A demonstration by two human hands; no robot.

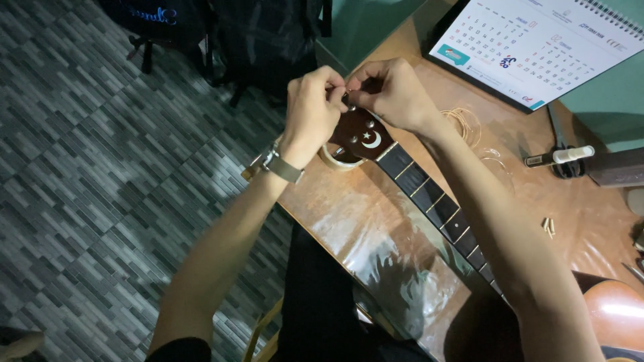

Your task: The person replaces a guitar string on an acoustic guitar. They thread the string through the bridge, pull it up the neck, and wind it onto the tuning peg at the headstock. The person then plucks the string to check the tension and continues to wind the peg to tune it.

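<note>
- The table (537, 201) was the biggest thing before me, brown and covered in a glossy clear sheet that caught the light; it ran out of view to the right and below.
- My guitar (429, 198) lay slantwise across it, the dark fretboard with pale fret lines running from the lower right up to the headstock (365, 136) near the table's left edge. The orange-brown body was cut off at the lower right corner.
- The headstock was reddish brown, with a white crescent and star inlaid on it and small metal pegs showing.
- A desk calendar (537, 47) stood at the upper right, white with a dark rim, spiral binding at the top, grids of small print and a teal patch at its lower left corner.
- My left hand (310, 110), a metal-band watch on its wrist, was clenched at the top of the headstock, fingertips pinched together.
- My right hand (396, 94) met it there, also pinching. I believe we were both nipping a tuning peg or string end, but the thing itself was hidden behind my fingers.
- A roll of tape (339, 159) lay half hidden under the headstock.
- A coil of thin wire (467, 124) lay just beyond my right wrist.
- A white marker (560, 156) lay farther right.
</note>
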